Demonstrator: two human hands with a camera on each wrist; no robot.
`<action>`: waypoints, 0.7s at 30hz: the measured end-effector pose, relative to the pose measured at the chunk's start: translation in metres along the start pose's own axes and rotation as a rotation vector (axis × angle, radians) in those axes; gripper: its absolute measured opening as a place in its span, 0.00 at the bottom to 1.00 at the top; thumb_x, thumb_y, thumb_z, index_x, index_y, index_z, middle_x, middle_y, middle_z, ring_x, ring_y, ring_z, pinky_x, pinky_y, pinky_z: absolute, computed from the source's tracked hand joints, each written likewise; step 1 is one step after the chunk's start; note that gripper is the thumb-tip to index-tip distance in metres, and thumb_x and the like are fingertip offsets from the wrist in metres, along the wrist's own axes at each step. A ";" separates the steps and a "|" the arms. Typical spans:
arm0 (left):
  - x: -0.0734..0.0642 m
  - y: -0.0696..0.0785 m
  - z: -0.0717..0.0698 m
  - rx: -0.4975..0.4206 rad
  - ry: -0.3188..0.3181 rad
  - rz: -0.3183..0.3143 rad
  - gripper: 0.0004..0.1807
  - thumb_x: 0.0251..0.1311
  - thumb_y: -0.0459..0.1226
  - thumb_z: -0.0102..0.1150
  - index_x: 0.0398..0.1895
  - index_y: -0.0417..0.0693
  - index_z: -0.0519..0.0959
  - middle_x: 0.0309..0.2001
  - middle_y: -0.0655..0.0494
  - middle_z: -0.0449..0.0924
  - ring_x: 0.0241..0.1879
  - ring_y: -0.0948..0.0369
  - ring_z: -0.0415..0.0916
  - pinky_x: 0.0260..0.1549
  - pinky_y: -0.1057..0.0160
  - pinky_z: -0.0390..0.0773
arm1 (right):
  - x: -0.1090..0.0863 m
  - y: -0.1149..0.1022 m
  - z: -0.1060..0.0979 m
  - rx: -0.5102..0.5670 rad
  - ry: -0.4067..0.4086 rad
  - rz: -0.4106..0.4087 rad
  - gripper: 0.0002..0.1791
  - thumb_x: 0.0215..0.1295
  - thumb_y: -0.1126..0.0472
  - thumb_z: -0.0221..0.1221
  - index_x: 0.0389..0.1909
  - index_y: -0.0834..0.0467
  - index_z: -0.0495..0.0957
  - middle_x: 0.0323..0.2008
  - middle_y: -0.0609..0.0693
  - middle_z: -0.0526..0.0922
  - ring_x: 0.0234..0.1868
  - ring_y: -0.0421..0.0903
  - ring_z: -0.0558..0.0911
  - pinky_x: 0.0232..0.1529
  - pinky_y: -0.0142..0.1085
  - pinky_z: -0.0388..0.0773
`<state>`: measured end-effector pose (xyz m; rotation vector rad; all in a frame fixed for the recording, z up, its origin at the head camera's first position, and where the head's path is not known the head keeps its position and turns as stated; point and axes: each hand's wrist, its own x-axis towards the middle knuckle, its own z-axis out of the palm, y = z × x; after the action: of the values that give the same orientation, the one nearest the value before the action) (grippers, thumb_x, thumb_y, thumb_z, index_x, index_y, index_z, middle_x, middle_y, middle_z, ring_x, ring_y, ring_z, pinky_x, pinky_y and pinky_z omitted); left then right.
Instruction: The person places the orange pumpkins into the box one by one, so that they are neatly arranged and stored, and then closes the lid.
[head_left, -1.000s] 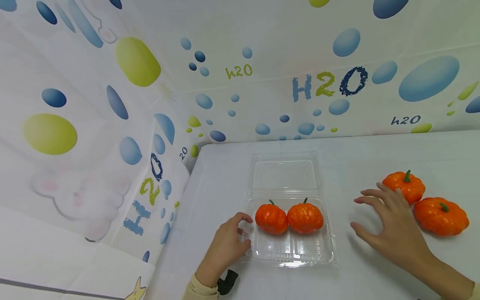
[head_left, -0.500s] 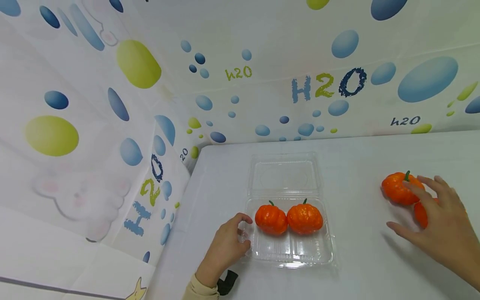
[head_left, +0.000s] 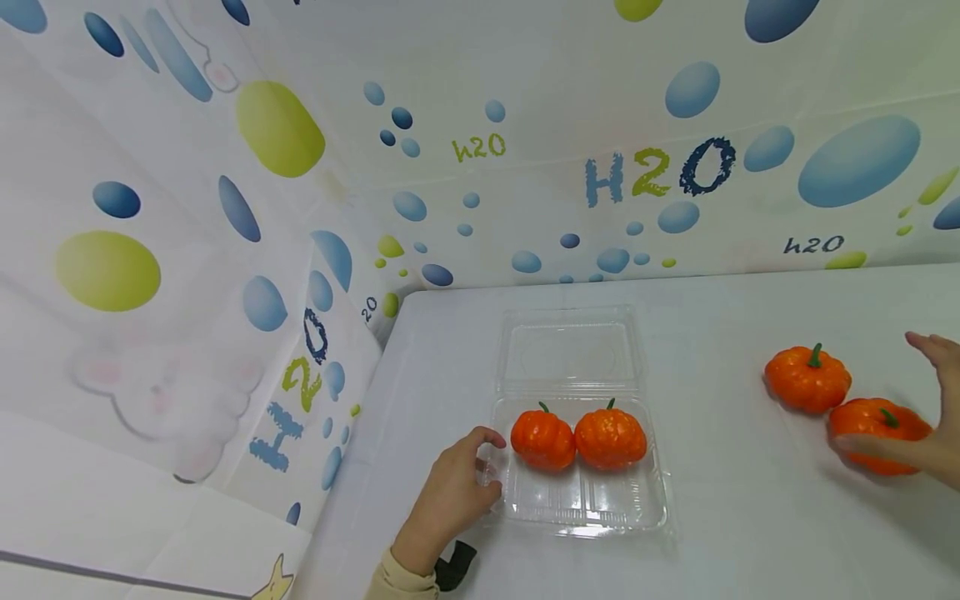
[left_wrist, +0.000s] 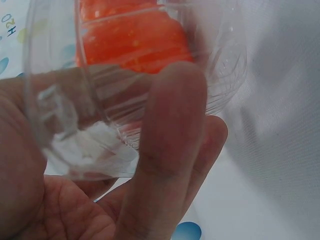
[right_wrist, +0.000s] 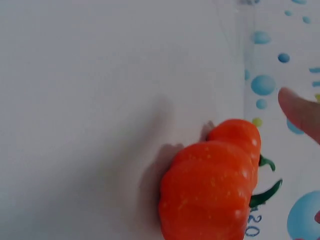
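My left hand grips the left edge of a clear plastic clamshell box. In the left wrist view, fingers curl at the box's side wall. Two orange toy pumpkins with green stems, a left one and a right one, sit side by side within the box's base. My right hand, partly cut off by the frame, spreads around a flatter orange pumpkin, its thumb passing in front of it. Close behind lies another pumpkin. The right wrist view shows this pair, a nearer pumpkin and a farther one.
The box's lid lies folded back on the white tabletop. A printed backdrop with blue and green spots rises behind the table and along its left side. A black strap shows by my left wrist.
My right hand has moved right, past the farther pumpkin, to the flatter pumpkin at the far right. My left hand and the box have stayed in place.
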<state>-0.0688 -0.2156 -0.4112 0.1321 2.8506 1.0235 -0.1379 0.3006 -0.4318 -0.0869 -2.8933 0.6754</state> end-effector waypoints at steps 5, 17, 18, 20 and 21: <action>0.001 0.000 0.000 -0.001 -0.002 0.002 0.25 0.47 0.25 0.66 0.51 0.49 0.76 0.48 0.47 0.81 0.40 0.54 0.80 0.29 0.62 0.79 | 0.006 0.017 0.003 0.070 -0.061 0.038 0.79 0.42 0.44 0.81 0.79 0.63 0.31 0.75 0.75 0.36 0.73 0.75 0.41 0.59 0.76 0.45; 0.000 0.001 0.000 -0.008 -0.009 -0.003 0.26 0.47 0.24 0.66 0.51 0.49 0.76 0.49 0.46 0.81 0.41 0.53 0.80 0.28 0.62 0.79 | 0.000 0.046 0.025 0.116 -0.170 0.022 0.79 0.37 0.51 0.83 0.78 0.67 0.34 0.73 0.78 0.38 0.66 0.80 0.48 0.59 0.76 0.50; 0.000 0.001 0.000 -0.006 -0.008 -0.003 0.26 0.47 0.24 0.66 0.51 0.49 0.76 0.49 0.46 0.81 0.41 0.53 0.80 0.28 0.62 0.79 | 0.000 0.047 0.026 0.117 -0.165 0.021 0.79 0.36 0.51 0.83 0.78 0.67 0.35 0.72 0.79 0.40 0.65 0.80 0.49 0.58 0.76 0.51; 0.000 0.001 0.000 0.001 -0.006 -0.001 0.26 0.47 0.24 0.66 0.51 0.49 0.76 0.49 0.46 0.81 0.41 0.53 0.80 0.29 0.62 0.79 | -0.001 0.049 0.029 0.130 -0.158 0.020 0.79 0.36 0.51 0.84 0.78 0.67 0.36 0.71 0.80 0.43 0.64 0.80 0.51 0.57 0.76 0.54; 0.000 0.001 0.000 0.005 -0.004 -0.001 0.26 0.47 0.24 0.66 0.51 0.49 0.76 0.48 0.46 0.81 0.41 0.53 0.80 0.29 0.62 0.79 | -0.001 0.051 0.031 0.131 -0.159 0.025 0.79 0.36 0.50 0.84 0.78 0.67 0.36 0.70 0.80 0.44 0.63 0.79 0.52 0.56 0.76 0.54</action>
<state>-0.0687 -0.2150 -0.4107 0.1324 2.8495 1.0145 -0.1414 0.3326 -0.4818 -0.0544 -2.9923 0.9136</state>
